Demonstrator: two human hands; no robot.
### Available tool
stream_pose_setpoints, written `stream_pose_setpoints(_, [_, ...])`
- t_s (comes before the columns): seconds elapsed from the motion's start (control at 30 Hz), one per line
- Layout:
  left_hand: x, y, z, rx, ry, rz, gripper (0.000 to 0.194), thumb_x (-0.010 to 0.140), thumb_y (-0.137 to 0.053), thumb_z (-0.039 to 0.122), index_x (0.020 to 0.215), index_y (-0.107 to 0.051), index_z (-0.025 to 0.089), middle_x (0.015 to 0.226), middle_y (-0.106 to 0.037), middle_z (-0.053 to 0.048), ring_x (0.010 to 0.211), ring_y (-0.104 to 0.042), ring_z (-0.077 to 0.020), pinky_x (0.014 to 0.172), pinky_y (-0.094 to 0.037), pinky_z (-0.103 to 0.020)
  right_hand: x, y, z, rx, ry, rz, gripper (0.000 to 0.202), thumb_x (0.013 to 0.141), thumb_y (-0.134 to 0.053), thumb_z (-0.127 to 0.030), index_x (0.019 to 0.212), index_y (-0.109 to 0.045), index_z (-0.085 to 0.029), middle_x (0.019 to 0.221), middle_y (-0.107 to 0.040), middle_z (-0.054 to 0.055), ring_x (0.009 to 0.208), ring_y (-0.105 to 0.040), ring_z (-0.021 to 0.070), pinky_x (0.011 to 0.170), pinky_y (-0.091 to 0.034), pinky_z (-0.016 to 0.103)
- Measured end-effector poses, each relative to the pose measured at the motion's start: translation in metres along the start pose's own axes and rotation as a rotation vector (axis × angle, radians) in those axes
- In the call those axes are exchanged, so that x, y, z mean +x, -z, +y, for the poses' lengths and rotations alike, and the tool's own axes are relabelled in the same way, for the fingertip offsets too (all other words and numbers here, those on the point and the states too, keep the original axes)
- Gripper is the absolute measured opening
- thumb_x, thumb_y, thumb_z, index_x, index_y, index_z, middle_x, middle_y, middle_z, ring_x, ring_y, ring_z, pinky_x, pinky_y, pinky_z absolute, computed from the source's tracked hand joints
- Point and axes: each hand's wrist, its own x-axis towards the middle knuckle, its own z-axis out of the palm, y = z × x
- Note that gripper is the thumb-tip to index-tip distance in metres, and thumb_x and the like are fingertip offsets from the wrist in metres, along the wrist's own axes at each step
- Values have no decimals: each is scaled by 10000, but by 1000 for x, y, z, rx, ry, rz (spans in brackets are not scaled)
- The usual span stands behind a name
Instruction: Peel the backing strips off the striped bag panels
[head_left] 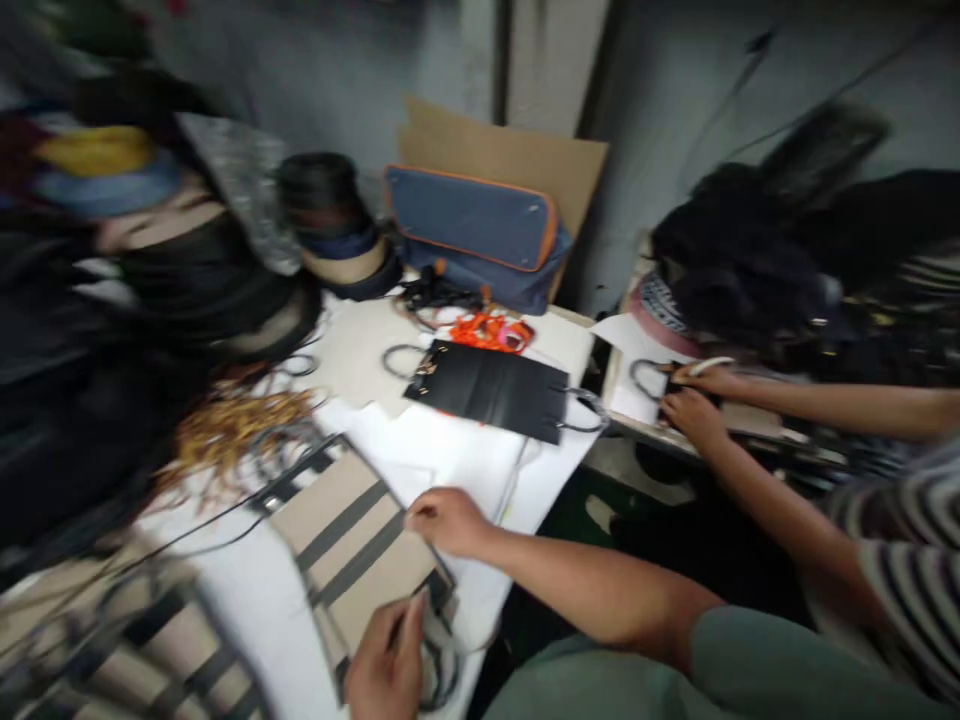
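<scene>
At the edge of a flat beige bag (352, 550) with 2 dark stripes, the right hand (450, 522) was held with its fingers curled in, though whether anything was gripped could not be told. Near the bag's lower corner, the left hand (386, 660) was held with thumb and fingers bent; its grip could not be made out either. The bag was laid on a white table (259, 610), with golden strands (232, 430) heaped beyond its upper end. Farther off, a black bag (495, 388) with looped handles was laid flat, an orange bundle (480, 330) just behind it. Behind these, a blue bag (469, 218) was backed by cardboard (517, 155). At right, a dark piece was touched by a co-worker's hands (697, 415).
</scene>
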Motion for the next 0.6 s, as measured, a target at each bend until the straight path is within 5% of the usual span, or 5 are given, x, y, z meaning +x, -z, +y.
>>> stream_pose_setpoints(0.13, [11,14,-51,-120,21,81,365,762,-640,560,683,-686,206,853,-715,-72,867,-670,-251,851,-518,-370,39,-31,1,234,20,-4,195,800,-640,-356,808,-716,-176,784,-703,21,735,-630,153,700,-469,245])
stream_pose_setpoints(0.27, [13,18,-93,-227,92,97,362,774,-643,533,653,-668,193,967,-707,-106,937,-662,-260,899,-500,-398,70,-81,-13,214,49,-49,229,794,-629,-384,834,-714,-176,749,-689,7,689,-609,145,664,-458,241])
stream_pose_setpoints(0.6, [18,16,-126,-359,52,52,262,810,-620,392,643,-630,190,943,-662,-79,923,-637,-222,848,-483,-350,154,-211,-53,-204,87,2,121,824,-640,-320,904,-678,-236,797,-697,-36,729,-616,124,685,-427,224])
